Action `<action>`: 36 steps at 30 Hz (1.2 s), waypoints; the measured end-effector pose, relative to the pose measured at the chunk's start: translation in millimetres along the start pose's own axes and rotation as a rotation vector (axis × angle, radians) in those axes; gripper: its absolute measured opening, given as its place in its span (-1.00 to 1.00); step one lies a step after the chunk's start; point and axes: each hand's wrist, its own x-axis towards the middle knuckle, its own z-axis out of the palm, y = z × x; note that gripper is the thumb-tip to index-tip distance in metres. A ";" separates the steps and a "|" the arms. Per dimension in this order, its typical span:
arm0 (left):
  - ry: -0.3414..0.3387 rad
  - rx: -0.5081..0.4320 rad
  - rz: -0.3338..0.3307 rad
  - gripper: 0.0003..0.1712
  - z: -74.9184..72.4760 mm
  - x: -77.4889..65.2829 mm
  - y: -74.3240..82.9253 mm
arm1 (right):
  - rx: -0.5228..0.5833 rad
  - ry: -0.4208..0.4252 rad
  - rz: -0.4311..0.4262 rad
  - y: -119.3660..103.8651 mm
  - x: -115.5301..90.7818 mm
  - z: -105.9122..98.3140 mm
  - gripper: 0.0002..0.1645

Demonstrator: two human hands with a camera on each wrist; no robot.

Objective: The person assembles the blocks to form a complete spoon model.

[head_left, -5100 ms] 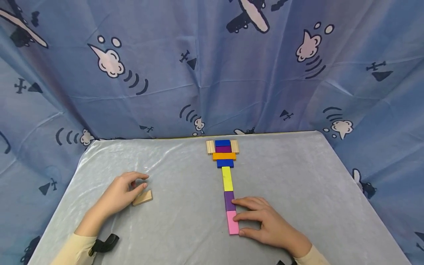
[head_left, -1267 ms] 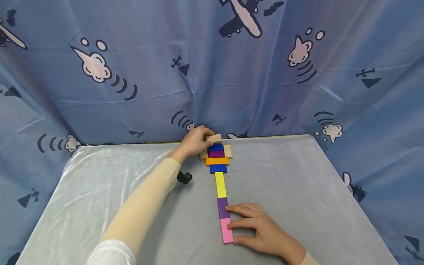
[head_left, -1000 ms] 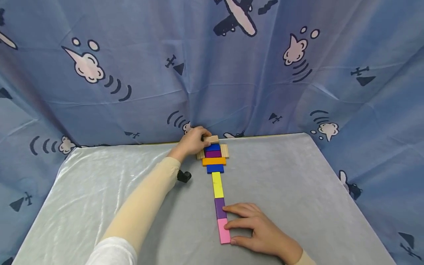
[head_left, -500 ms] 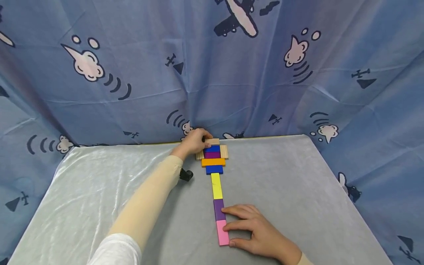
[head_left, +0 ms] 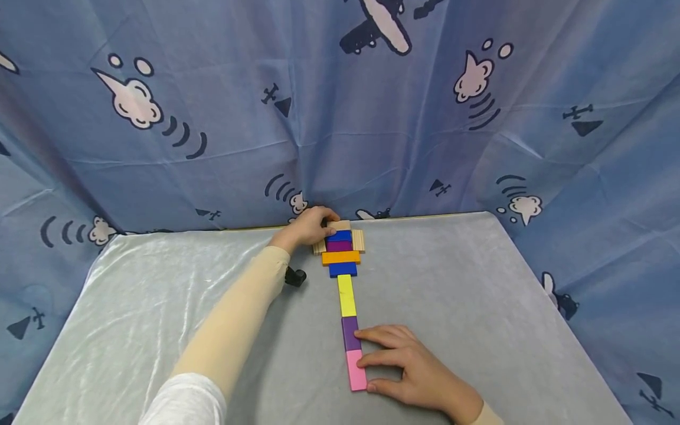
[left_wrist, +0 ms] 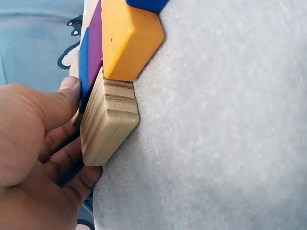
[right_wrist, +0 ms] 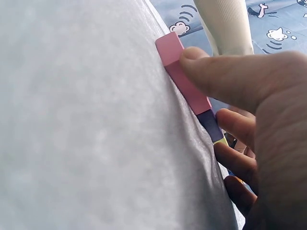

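At the far end of a row of blocks, my left hand [head_left: 308, 227] pinches a plain wooden block [head_left: 341, 225] by its left end, against the far side of a blue block [head_left: 340, 235]. The left wrist view has the thumb at that block's edge, most of which the hand hides. My right hand [head_left: 419, 372] rests by the near end with fingers spread. Its fingertips touch the right sides of the pink block [head_left: 356, 370] and the purple block [head_left: 350, 334]; the thumb is at the pink block's near corner.
Between the hands lie a yellow block [head_left: 347, 295], a second blue block [head_left: 342, 270], an orange block [head_left: 341, 257] and a magenta block [head_left: 339, 246]. A striped wooden stack [head_left: 358, 241] flanks the magenta one. The curtain [head_left: 239, 118] hangs behind the table's far edge.
My left hand has carried the plain wooden block from the table's left side to the row's far end and lowered it against the blue block. The right hand has stayed by the near blocks.
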 end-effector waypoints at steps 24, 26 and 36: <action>0.042 0.117 0.069 -0.48 -17.2 -47.1 -6.4 | 0.022 0.016 -0.085 9.8 11.6 0.7 -0.57; 0.055 0.127 0.086 -0.46 -19.0 -61.6 -7.7 | 0.019 0.029 -0.094 12.3 10.8 -1.1 -0.57; 0.122 0.230 0.099 -0.28 -22.4 -154.5 -14.8 | -0.162 0.019 0.016 14.7 1.3 -9.7 -0.50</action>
